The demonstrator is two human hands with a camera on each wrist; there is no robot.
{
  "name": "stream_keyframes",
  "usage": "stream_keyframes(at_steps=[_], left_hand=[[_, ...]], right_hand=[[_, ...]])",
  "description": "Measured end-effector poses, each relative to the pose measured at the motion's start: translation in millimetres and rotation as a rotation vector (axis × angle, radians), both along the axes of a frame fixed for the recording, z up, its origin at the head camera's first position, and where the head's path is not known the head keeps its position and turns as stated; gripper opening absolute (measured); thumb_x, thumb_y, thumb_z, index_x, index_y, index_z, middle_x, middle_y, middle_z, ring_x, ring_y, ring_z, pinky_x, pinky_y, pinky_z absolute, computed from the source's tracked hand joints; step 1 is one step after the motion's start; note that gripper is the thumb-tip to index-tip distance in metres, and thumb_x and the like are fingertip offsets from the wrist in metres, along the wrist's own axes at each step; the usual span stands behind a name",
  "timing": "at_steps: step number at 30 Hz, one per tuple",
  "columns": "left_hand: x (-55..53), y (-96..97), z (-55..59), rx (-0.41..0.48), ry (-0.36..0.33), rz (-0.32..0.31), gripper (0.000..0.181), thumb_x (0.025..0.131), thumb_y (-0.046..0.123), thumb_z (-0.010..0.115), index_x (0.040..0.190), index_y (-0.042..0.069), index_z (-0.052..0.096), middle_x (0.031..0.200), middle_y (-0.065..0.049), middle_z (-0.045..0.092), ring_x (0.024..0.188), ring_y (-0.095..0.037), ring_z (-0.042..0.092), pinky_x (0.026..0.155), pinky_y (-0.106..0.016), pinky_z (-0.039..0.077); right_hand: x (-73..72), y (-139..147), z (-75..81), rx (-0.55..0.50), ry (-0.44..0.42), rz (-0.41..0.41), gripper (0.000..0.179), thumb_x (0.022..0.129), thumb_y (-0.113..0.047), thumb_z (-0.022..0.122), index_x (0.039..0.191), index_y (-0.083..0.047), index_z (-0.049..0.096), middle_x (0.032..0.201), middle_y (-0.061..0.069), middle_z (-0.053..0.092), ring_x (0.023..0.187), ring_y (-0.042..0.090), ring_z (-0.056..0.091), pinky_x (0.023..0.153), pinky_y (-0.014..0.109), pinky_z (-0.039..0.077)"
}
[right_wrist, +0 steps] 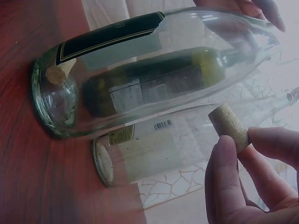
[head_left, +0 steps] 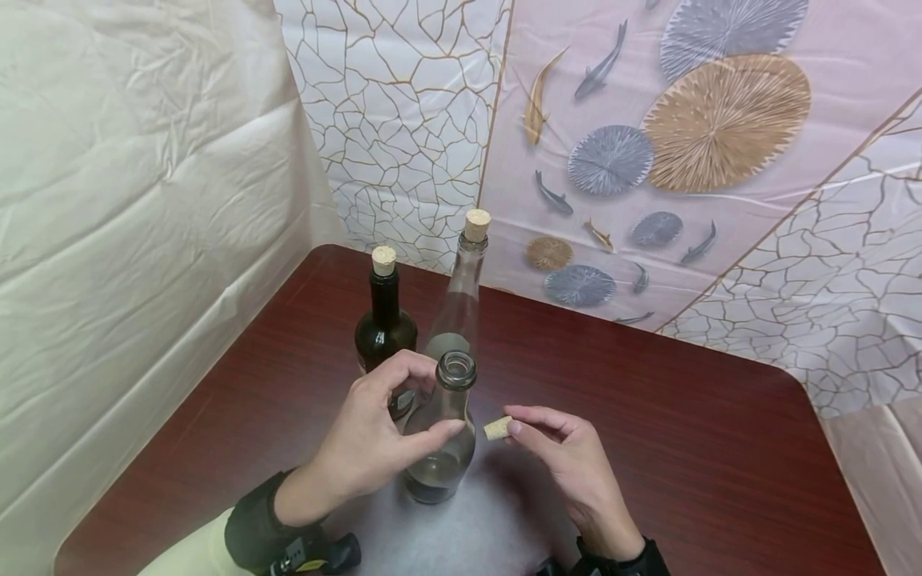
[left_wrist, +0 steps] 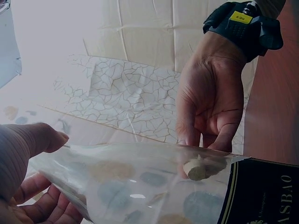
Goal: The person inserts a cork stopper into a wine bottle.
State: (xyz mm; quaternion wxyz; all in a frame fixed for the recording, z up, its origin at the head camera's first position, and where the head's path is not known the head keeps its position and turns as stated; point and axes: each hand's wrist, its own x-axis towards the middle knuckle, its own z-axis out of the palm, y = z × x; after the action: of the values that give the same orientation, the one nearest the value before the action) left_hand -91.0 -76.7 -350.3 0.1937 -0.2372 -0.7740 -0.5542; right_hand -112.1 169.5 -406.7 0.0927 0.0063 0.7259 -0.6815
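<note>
A clear glass bottle [head_left: 432,476] stands upright on the table, its mouth uncorked. My left hand [head_left: 374,432] curls round its neck and shoulder, thumb in front and fingers behind. To the right of that bottle, my right hand [head_left: 569,456] pinches a small cork [head_left: 497,428] between thumb and fingers. The cork is apart from the glass and lower than the bottle mouth. In the left wrist view the cork [left_wrist: 196,170] shows through the bottle, which has a dark label [left_wrist: 261,191]. Another cork shape [right_wrist: 58,73] appears through the glass near the base; I cannot tell whether it lies inside.
Behind the held bottle stand a dark bottle [head_left: 382,332] and a taller clear bottle [head_left: 464,296], both corked. The reddish-brown table [head_left: 684,440] reaches back to a patterned cloth wall [head_left: 403,120]. A plain pale cloth [head_left: 144,200] hangs on the left.
</note>
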Motion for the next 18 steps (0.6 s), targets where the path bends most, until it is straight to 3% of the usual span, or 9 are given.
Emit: stream_keyframes(at_steps=[9,18], left_hand=[[-1.1,-0.4,-2.7,0.001,0.021,0.002,0.043,0.071,0.021,0.086,0.106,0.016,0.061,0.101,0.004,0.067,0.089,-0.01,0.062,0.074,-0.041,0.057],[-2.6,-0.6,-5.0,0.015,0.055,0.001,0.042,0.07,0.018,0.086,0.104,0.015,0.061,0.1,0.004,0.067,0.089,-0.009,0.062,0.073,-0.041,0.057]], right_hand=[[-1.9,-0.8,6.4,-0.008,0.09,0.006,0.033,0.082,-0.014,0.077,0.109,0.004,0.072,0.11,0.021,0.07,0.082,0.019,0.071,0.08,0.032,0.059],[-7.0,2.1,28.3,0.141,0.342,0.125,0.025,0.087,-0.016,0.073,0.109,-0.005,0.074,0.106,0.014,0.07,0.091,0.019,0.069,0.08,0.028,0.058]])
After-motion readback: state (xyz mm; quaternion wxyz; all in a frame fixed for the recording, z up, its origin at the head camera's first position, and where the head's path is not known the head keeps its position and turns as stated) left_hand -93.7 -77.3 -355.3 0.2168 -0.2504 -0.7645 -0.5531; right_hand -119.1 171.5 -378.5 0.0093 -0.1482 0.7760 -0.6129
